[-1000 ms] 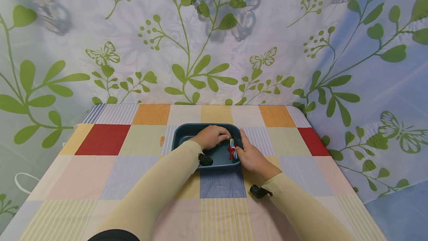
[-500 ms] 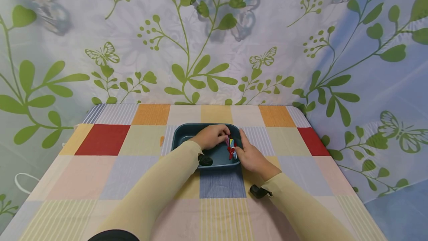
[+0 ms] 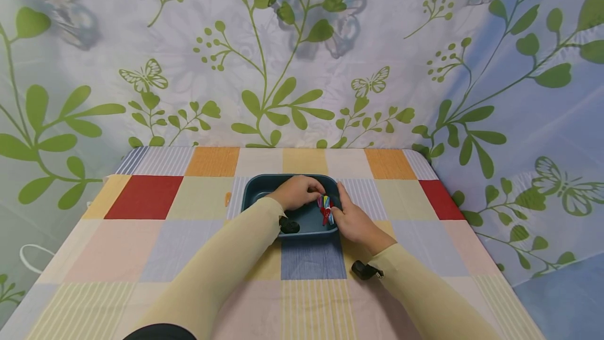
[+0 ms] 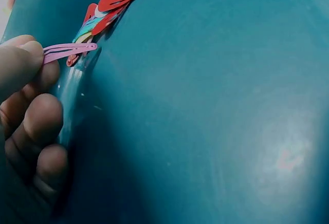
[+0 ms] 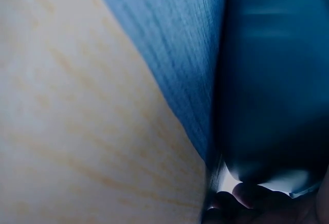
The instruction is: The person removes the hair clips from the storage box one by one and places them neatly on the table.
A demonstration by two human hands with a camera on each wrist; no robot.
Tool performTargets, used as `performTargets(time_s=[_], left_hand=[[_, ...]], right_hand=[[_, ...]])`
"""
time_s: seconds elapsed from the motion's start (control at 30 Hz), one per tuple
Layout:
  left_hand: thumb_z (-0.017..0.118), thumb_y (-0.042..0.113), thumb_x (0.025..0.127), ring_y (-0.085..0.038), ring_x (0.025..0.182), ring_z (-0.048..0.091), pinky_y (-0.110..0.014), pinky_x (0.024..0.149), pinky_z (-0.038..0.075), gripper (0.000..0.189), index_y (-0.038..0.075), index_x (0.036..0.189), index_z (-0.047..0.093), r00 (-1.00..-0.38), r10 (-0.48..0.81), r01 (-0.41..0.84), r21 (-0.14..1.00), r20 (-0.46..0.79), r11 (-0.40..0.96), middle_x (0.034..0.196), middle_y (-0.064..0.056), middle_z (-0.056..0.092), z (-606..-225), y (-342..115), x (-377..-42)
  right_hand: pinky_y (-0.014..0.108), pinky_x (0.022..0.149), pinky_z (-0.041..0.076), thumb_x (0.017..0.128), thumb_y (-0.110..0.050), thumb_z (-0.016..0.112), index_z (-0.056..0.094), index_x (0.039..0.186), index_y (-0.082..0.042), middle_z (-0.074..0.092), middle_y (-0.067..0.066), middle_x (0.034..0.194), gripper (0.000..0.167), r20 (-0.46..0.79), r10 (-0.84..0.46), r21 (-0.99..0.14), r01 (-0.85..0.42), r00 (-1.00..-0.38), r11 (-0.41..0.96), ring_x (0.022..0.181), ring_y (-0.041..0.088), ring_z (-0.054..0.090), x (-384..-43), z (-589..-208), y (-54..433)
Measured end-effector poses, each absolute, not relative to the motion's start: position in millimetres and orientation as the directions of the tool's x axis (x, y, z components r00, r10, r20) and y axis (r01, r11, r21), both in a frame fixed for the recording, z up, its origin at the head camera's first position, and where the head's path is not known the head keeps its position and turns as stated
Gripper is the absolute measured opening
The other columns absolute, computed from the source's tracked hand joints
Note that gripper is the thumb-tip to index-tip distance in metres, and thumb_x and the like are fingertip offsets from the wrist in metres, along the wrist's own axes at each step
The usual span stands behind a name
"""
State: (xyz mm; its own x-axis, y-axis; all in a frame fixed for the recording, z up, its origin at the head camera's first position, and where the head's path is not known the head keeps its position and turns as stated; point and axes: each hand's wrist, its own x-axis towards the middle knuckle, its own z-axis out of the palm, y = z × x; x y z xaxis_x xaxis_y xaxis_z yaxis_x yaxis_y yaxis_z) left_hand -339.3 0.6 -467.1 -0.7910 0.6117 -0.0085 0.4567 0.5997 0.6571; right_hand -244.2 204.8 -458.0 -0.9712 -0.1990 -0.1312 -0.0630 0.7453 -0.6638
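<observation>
My left hand (image 3: 296,192) reaches into a dark teal tray (image 3: 309,235), near its right end. Between thumb and forefinger it pinches a pink snap hair clip (image 4: 72,51), its free tip close to a bunch of other hair clips (image 4: 110,8), red and multicoloured. Those clips lie along the tray's right wall. My right hand (image 3: 357,220) grips that end of the tray, thumb over the rim and fingers outside. In the right wrist view, curled fingertips (image 5: 257,197) show at the lower edge of the tray's outer wall.
A patchwork tablecloth (image 3: 189,256) covers the table. Left of the tray lies a small orange object (image 3: 228,199). A leaf-patterned curtain (image 3: 179,67) hangs behind the table and along the right. A white cable (image 3: 29,258) loops at the left edge.
The pink hair clip came into sight under my left fingers half a second ago; now it sits close against the other clips. My right hand has stayed on the tray.
</observation>
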Motion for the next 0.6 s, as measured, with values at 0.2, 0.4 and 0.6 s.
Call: performTargets(time_s=[0.2,0.4,0.6], left_hand=[[0.068,0.02,0.104,-0.011,0.089,0.067,-0.03,0.087,0.055,0.02,0.017,0.12,0.079,-0.786,0.619,0.472,0.656,0.01,0.589,0.105,0.005,0.078,-461.5,0.5,-338.4],[0.07,0.013,0.1,-0.013,0.089,0.064,-0.026,0.08,0.054,0.022,0.007,0.12,0.076,-0.762,0.647,0.48,0.698,0.031,0.532,0.096,0.002,0.076,-456.0,-0.4,-339.4],[0.068,0.011,0.101,-0.013,0.084,0.065,-0.027,0.081,0.054,0.026,0.005,0.126,0.073,-0.763,0.642,0.48,0.733,0.078,0.483,0.09,0.0,0.073,-436.9,-10.9,-340.0]], right_hand=[[0.062,0.124,0.03,0.111,-0.028,0.041,-0.001,0.17,-0.012,0.032,0.025,0.169,0.074,-0.143,-0.198,-0.663,-0.055,-0.97,0.746,0.152,0.044,0.04,-244.3,-456.6,204.0],[0.063,0.123,0.031,0.111,-0.027,0.041,0.0,0.17,-0.012,0.034,0.026,0.167,0.074,-0.146,-0.201,-0.654,-0.058,-0.969,0.754,0.15,0.045,0.042,-245.1,-459.0,203.9],[0.063,0.123,0.031,0.111,-0.027,0.042,0.001,0.17,-0.013,0.036,0.028,0.165,0.074,-0.135,-0.196,-0.649,-0.063,-0.971,0.759,0.15,0.046,0.042,-245.9,-458.9,204.9]])
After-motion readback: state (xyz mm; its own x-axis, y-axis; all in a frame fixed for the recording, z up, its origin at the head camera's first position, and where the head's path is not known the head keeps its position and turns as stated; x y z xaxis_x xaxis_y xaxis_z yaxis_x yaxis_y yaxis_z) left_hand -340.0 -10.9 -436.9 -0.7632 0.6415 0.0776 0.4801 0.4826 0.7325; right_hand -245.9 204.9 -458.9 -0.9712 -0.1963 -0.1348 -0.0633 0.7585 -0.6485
